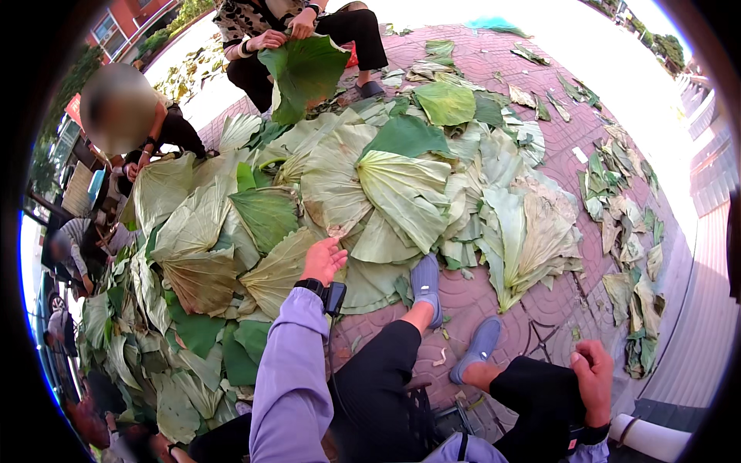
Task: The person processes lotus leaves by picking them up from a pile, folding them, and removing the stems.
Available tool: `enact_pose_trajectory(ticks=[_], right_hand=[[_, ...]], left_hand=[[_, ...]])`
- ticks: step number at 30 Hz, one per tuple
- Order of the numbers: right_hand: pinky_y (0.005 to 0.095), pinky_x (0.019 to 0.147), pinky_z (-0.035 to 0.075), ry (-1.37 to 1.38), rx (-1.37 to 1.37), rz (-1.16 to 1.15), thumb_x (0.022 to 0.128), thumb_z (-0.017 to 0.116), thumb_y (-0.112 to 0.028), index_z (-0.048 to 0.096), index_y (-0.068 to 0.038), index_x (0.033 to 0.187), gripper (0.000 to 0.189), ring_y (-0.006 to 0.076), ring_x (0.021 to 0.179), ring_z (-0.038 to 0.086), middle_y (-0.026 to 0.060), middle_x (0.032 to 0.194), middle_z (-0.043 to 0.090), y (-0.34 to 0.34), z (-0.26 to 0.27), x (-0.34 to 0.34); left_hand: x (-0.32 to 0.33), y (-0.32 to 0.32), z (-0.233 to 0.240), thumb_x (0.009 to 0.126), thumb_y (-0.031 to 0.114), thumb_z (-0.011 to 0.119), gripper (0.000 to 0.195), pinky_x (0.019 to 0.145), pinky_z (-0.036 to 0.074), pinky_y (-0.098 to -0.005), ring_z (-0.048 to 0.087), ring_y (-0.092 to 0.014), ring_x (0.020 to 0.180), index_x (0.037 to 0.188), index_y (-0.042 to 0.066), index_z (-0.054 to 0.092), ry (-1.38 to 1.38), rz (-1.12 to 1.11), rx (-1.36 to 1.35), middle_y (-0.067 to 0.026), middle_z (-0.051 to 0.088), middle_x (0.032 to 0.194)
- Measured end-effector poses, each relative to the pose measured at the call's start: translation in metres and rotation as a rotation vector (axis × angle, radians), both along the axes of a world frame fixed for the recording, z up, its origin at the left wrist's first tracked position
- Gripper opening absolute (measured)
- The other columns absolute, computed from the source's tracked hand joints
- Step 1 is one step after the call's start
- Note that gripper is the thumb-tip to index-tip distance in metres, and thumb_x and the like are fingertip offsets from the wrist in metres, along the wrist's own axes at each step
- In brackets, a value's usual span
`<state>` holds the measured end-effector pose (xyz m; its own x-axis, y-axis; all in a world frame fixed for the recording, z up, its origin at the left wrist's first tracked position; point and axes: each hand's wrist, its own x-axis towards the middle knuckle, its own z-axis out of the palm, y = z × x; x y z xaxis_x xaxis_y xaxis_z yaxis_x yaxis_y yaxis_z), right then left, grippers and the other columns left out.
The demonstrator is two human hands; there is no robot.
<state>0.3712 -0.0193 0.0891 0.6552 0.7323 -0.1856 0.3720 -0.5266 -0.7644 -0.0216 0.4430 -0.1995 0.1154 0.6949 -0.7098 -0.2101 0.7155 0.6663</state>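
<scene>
My left hand reaches over the pile of large lotus leaves, its fingers apart and empty. Its fingertips are by the browned edge of a pale, dried lotus leaf; whether they touch it is unclear. Just right of that leaf, a folded pale-green lotus leaf shows its ribs fanning from one point. A darker green leaf lies partly under it. Near my knee on the right rests my right hand, fingers curled in, with nothing seen in it. A yellowish, brown-tipped folded leaf lies left of my left hand.
Across the pile, a seated person holds a big green leaf in both hands. Another person sits at the left, hands at the pile's edge. My slippers stand on red paving. Leaf scraps lie along the right.
</scene>
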Motion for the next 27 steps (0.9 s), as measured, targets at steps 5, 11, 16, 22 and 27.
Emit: enact_pose_trajectory(ticks=[5, 11, 16, 22, 27], right_hand=[[0.0263, 0.066, 0.044, -0.011, -0.052, 0.012, 0.088, 0.065, -0.002, 0.062, 0.003, 0.1, 0.014, 0.0105, 0.073, 0.054, 0.0041, 0.082, 0.06, 0.012, 0.0, -0.001], [0.0266, 0.065, 0.044, -0.013, -0.093, 0.057, 0.086, 0.064, -0.002, 0.063, 0.003, 0.101, 0.015, 0.0121, 0.071, 0.054, 0.0059, 0.082, 0.061, 0.022, 0.003, 0.002], [0.0274, 0.065, 0.045, -0.056, -0.093, 0.074, 0.087, 0.066, -0.004, 0.064, 0.003, 0.101, 0.016, 0.0132, 0.07, 0.055, 0.0068, 0.083, 0.062, 0.019, 0.01, 0.002], [0.0269, 0.067, 0.046, 0.005, -0.049, 0.014, 0.088, 0.067, -0.007, 0.066, 0.002, 0.101, 0.016, 0.0121, 0.072, 0.057, 0.0052, 0.083, 0.063, 0.004, 0.006, 0.001], [0.0265, 0.067, 0.046, 0.044, 0.015, 0.077, 0.089, 0.068, -0.008, 0.065, 0.001, 0.103, 0.017, 0.0103, 0.072, 0.056, 0.0037, 0.08, 0.063, -0.014, 0.001, 0.009]], left_hand=[[0.028, 0.014, -0.014, 0.092, 0.025, 0.072, 0.052, 0.088, 0.051, -0.0436, 0.059, -0.033, 0.115, 0.135, 0.007, 0.051, 0.002, -0.049, 0.028, -0.0135, 0.049, 0.138], [0.03, 0.014, -0.032, 0.092, 0.018, 0.073, 0.053, 0.096, 0.05, -0.0422, 0.058, -0.033, 0.119, 0.14, 0.01, 0.051, -0.053, -0.015, 0.073, -0.0125, 0.047, 0.148], [0.03, 0.019, -0.031, 0.093, 0.017, 0.071, 0.038, 0.094, 0.048, -0.0367, 0.062, -0.026, 0.112, 0.129, 0.009, 0.061, -0.011, 0.003, 0.207, -0.0043, 0.065, 0.124], [0.005, 0.015, 0.033, 0.096, 0.02, 0.069, 0.033, 0.092, 0.047, -0.033, 0.064, -0.018, 0.108, 0.126, 0.007, 0.064, 0.002, 0.055, 0.385, -0.0015, 0.068, 0.119], [-0.033, -0.001, 0.119, 0.096, 0.023, 0.069, 0.035, 0.098, 0.044, -0.0341, 0.062, -0.019, 0.112, 0.128, 0.008, 0.064, -0.02, 0.07, 0.487, -0.001, 0.067, 0.122]])
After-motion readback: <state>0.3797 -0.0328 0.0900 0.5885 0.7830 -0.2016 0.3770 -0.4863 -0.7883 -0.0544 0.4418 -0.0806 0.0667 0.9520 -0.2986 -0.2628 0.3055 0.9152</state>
